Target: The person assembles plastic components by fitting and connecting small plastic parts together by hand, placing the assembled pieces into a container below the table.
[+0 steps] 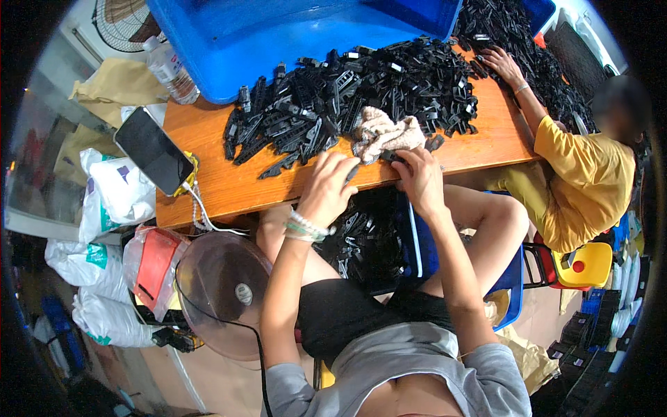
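At the front edge of the wooden table, my left hand is closed on a small black plastic part, pinched between thumb and fingers. My right hand, to its right, grips another black plastic part; its exact shape is partly covered by the fingers. Just beyond my hands lies a crumpled beige cloth, close to the right fingertips. A wide heap of black plastic parts spreads behind it. Under the table edge, between my legs, a bin contains more such parts.
A large blue bin stands behind the heap. A phone with a cable and a plastic bottle are at left. A fan stands by my left leg. At right, a co-worker in a yellow shirt reaches into another heap.
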Demonstrator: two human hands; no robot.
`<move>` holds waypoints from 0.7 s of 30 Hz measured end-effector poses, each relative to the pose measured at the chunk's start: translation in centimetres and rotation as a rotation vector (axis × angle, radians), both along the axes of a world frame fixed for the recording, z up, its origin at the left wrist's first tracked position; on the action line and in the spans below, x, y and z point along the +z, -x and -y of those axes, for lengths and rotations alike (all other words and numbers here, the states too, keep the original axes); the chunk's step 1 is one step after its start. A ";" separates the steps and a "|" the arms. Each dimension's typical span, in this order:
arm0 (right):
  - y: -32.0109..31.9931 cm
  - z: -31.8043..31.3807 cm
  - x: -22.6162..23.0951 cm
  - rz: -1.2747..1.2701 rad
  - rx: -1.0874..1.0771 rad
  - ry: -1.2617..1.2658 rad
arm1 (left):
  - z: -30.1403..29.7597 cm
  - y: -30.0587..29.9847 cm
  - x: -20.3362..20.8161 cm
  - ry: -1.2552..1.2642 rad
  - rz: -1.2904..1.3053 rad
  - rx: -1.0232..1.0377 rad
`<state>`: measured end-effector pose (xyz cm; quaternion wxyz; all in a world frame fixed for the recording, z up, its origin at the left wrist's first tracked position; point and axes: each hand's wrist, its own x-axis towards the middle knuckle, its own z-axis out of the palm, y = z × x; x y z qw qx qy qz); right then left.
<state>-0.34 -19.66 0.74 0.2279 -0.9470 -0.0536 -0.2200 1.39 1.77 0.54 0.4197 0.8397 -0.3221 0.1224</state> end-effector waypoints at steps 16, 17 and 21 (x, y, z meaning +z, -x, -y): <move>-0.9 -2.6 0.5 -0.302 0.433 -0.407 | -3.1 -0.8 -1.5 0.118 -0.017 0.084; -0.8 -2.9 0.2 -0.291 0.424 -0.438 | -3.3 -1.0 -1.6 0.107 0.002 0.096; -0.2 -3.4 0.2 -0.256 0.394 -0.453 | -3.1 -1.3 -1.2 0.109 -0.010 0.062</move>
